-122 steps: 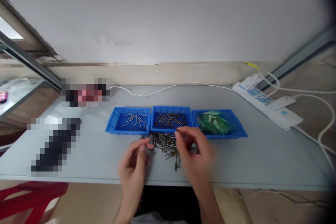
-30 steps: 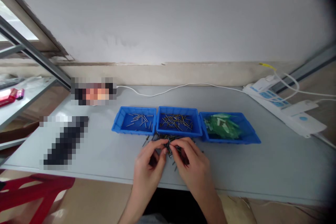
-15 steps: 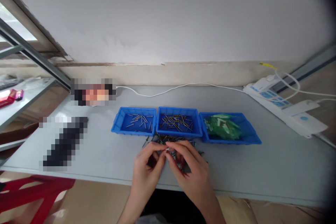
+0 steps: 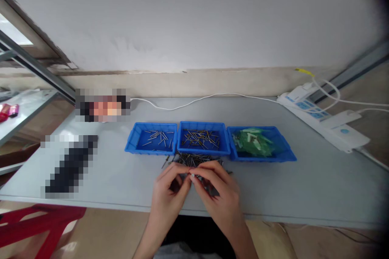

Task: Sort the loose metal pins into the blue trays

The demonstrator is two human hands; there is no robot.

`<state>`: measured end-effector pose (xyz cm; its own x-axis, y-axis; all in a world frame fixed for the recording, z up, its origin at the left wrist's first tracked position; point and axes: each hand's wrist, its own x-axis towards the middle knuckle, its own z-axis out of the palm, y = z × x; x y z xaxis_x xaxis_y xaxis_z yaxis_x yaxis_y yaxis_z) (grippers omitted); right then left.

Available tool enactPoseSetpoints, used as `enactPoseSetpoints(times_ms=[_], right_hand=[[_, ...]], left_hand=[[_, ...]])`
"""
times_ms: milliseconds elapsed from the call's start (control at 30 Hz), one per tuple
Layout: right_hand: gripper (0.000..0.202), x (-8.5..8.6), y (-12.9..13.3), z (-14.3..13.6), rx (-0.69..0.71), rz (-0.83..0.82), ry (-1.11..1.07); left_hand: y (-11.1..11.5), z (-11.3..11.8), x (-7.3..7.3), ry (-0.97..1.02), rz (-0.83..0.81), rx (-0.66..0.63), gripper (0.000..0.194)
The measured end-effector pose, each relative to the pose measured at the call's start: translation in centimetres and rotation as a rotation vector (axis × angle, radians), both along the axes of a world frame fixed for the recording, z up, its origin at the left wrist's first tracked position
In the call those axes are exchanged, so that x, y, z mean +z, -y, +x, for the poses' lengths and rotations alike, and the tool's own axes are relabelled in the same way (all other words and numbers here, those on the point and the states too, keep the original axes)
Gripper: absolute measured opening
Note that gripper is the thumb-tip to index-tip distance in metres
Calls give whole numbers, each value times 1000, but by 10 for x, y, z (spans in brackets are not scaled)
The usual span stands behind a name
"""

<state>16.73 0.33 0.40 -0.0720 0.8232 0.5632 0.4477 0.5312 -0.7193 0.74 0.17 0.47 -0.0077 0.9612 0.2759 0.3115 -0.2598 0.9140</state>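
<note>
In front of the middle blue tray (image 4: 202,125), near the heap of metal pins (image 4: 194,159) on the tabletop (image 4: 121,182), a small pale piece (image 4: 192,175) is pinched by both the left hand (image 4: 170,188) and the right hand (image 4: 221,188). It is best gripped lightly and held low, with the hands steadied against each other, since anything so small could easily be lost among the pins.
</note>
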Motion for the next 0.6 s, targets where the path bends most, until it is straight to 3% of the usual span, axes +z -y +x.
enactPoseSetpoints(times_ms=[600], right_hand=[[34,-6,3,2,73,0,21]], left_hand=[[5,-2,-6,76,-6,26,9]])
